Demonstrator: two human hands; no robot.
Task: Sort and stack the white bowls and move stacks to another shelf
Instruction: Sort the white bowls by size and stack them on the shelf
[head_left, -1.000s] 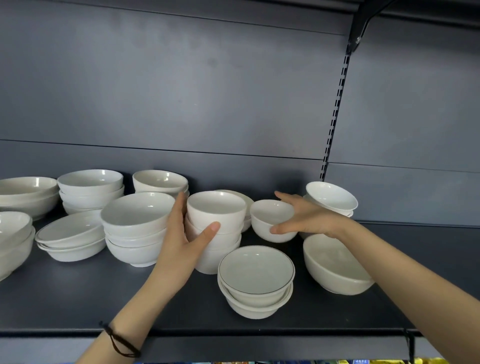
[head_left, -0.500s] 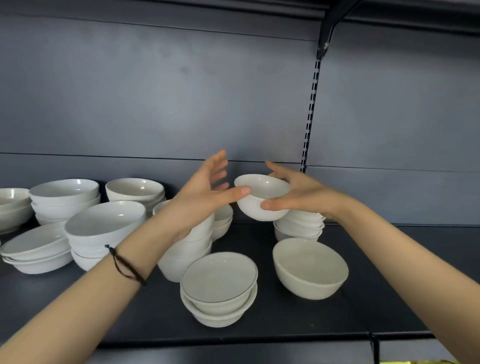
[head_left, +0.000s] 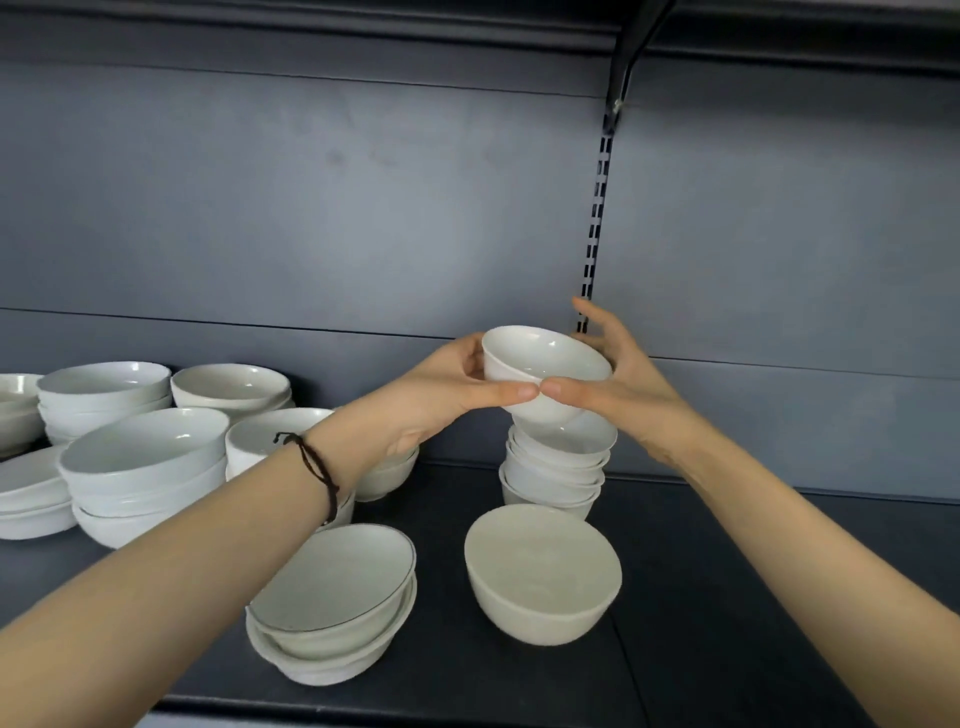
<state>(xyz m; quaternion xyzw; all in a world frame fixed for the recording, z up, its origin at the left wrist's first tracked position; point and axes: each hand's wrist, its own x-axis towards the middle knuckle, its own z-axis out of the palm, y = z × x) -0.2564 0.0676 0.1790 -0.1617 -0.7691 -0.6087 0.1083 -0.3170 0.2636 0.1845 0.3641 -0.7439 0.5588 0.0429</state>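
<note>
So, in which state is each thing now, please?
small bowl: tilted, held at the top of the small stack
left hand: grips the small bowl
right hand: grips the small bowl
small stack: nested, standing on the shelf
single bowl: upright, empty
dark-rimmed stack: nested, tilted

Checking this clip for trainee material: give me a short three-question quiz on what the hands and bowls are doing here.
1. True or false: both the left hand and right hand hold the small bowl.
2. The small bowl hangs over: A) the stack of small bowls, B) the lone front bowl, C) the dark-rimmed bowls.
3. The cord bracelet is on the ___ wrist.
Key: 1 true; 2 A; 3 left.
</note>
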